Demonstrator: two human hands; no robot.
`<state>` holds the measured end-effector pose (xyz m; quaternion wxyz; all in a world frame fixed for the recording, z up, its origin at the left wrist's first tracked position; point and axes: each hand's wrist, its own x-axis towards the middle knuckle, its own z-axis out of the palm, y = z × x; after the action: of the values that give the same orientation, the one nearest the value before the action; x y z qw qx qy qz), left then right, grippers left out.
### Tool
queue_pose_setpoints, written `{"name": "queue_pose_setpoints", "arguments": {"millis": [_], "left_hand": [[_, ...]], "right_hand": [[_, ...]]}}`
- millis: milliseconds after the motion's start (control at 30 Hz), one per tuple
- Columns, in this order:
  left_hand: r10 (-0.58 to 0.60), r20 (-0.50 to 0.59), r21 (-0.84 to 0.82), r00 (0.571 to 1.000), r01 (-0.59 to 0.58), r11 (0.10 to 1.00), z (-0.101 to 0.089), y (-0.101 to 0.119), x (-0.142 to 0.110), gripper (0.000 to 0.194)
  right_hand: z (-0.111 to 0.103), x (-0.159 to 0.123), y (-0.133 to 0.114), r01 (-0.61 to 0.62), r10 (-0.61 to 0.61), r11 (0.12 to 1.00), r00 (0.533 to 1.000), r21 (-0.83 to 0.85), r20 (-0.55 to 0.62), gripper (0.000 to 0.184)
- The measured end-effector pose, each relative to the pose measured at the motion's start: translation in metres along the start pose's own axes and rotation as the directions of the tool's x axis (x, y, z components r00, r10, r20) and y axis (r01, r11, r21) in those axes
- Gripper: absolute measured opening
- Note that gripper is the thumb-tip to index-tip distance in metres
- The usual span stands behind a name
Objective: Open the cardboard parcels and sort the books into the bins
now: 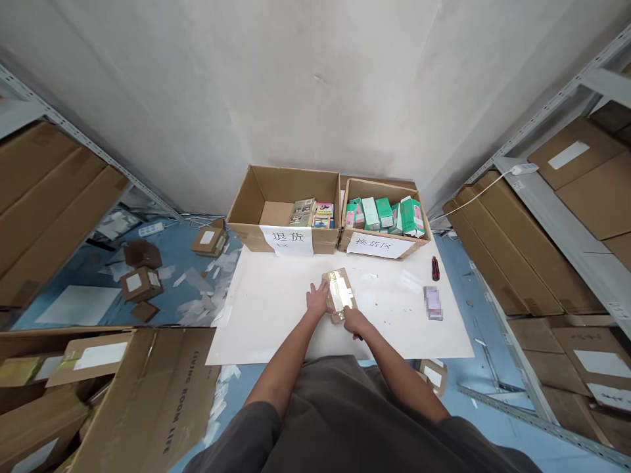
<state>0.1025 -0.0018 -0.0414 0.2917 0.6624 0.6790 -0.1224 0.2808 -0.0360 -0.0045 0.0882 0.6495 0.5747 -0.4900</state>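
A small cardboard box [341, 289] with shiny tape and a white label lies slightly turned on the white table, in front of my body. Against its left edge rests my left hand [318, 297], its fingers spread and touching the box rather than wrapped round it. My right hand [355, 320] is closed at the box's lower right corner. A dark end of what looks like a utility knife [358, 337] sticks out below that fist; its blade is hidden.
Behind stand an open carton [236, 220] holding a few boxes and another carton [345, 240] with several green boxes. A red-black cutter [435, 269] and a blurred purple item [434, 303] lie right on the table [266, 309]. Shelves of cartons [522, 263] flank it.
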Motion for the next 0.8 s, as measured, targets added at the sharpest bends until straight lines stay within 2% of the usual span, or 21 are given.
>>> {"name": "queue_pose_setpoints", "arguments": {"millis": [100, 167, 300, 333, 400, 467, 533, 633, 700, 767, 800], "left_hand": [[0.003, 0.0, 0.003, 1.0, -0.003, 1.0, 0.0, 0.004, 0.001, 0.142], [0.01, 0.005, 0.006, 1.0, -0.01, 1.0, -0.002, 0.008, 0.002, 0.141], [-0.016, 0.04, 0.01, 0.999, 0.016, 1.0, -0.007, 0.014, 0.002, 0.142], [-0.012, 0.045, 0.007, 0.999, 0.012, 1.0, -0.009, 0.015, 0.001, 0.143], [0.002, 0.044, 0.006, 0.999, -0.002, 1.0, -0.009, 0.017, -0.002, 0.144], [0.003, 0.02, 0.02, 1.0, -0.004, 1.0, -0.006, 0.021, -0.008, 0.143], [-0.021, -0.014, 0.051, 1.0, 0.021, 0.998, 0.002, 0.028, -0.017, 0.144], [-0.068, -0.081, 0.078, 0.994, 0.074, 0.994, 0.017, 0.036, -0.032, 0.144], [-0.1, -0.105, 0.067, 0.989, 0.107, 0.992, 0.025, 0.036, -0.041, 0.141], [-0.072, -0.117, 0.044, 0.991, 0.078, 0.996, 0.028, 0.029, -0.046, 0.133], [-0.013, -0.117, 0.041, 0.993, 0.017, 0.999, 0.028, 0.024, -0.048, 0.125]], "right_hand": [[0.014, -0.019, 0.026, 0.029, -0.029, 1.0, 1.0, 0.001, 0.0, 0.064], [0.016, -0.027, 0.035, 0.026, -0.026, 1.0, 0.999, 0.01, -0.019, 0.062], [0.0, -0.035, 0.049, -0.011, 0.01, 0.999, 0.999, 0.049, 0.035, 0.055], [-0.006, -0.036, 0.054, -0.004, 0.003, 0.998, 1.0, 0.058, 0.02, 0.056], [-0.014, -0.034, 0.064, 0.05, -0.041, 0.996, 0.993, 0.074, -0.112, 0.061], [-0.016, -0.027, 0.071, 0.083, -0.05, 0.991, 0.956, 0.103, -0.289, 0.07], [-0.01, -0.013, 0.074, 0.053, 0.019, 0.98, 0.935, 0.193, -0.355, 0.083], [0.006, 0.01, 0.071, -0.024, 0.148, 0.915, 0.948, 0.404, -0.28, 0.098], [0.013, 0.024, 0.066, -0.023, 0.168, 0.87, 0.953, 0.492, -0.252, 0.101], [0.015, 0.033, 0.06, 0.004, 0.147, 0.86, 0.955, 0.51, -0.257, 0.103], [0.015, 0.036, 0.056, 0.023, 0.126, 0.867, 0.957, 0.498, -0.263, 0.104]]}}
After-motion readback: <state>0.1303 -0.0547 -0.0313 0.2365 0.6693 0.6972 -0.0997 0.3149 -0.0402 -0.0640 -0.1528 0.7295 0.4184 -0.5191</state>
